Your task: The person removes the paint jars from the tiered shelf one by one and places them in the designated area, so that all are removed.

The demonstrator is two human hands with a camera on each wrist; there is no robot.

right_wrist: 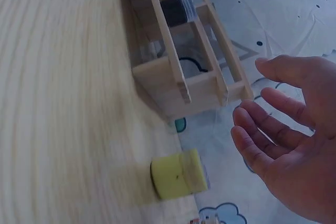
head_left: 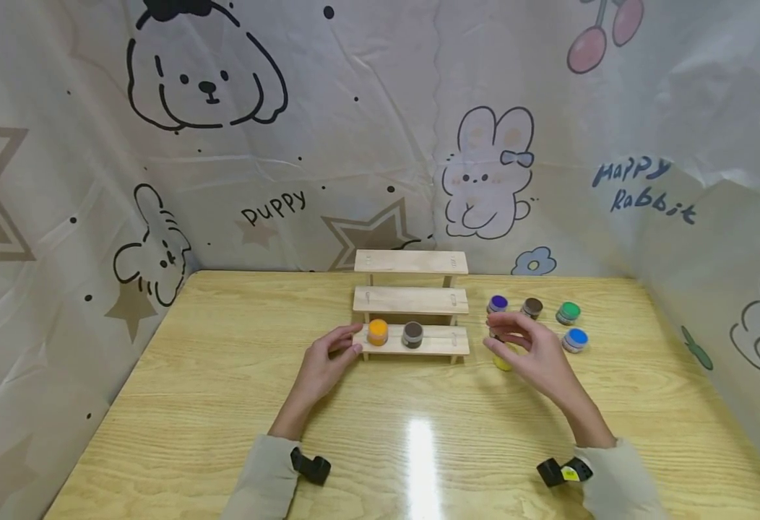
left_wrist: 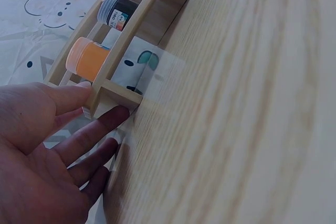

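A three-tier wooden rack [head_left: 411, 300] stands at the back of the table. An orange paint jar [head_left: 377, 332] and a dark paint jar [head_left: 412, 334] sit on its lowest shelf. At the left end of that shelf, my left hand [head_left: 324, 363] rests its thumb and fingertips against the wood, fingers loosely extended. To the right of the rack, my right hand [head_left: 532, 357] hovers over a yellow jar [right_wrist: 178, 175], partly hidden in the head view. Its fingers are gently bent and apart, with nothing between them in the right wrist view.
Beyond my right hand stand a purple-lidded jar [head_left: 498, 304], a brown-lidded jar [head_left: 532, 308], a green-lidded jar [head_left: 568, 313] and a blue-lidded jar [head_left: 575, 340]. A printed cloth [head_left: 367, 144] hangs behind the wooden table [head_left: 224, 347] and along its sides.
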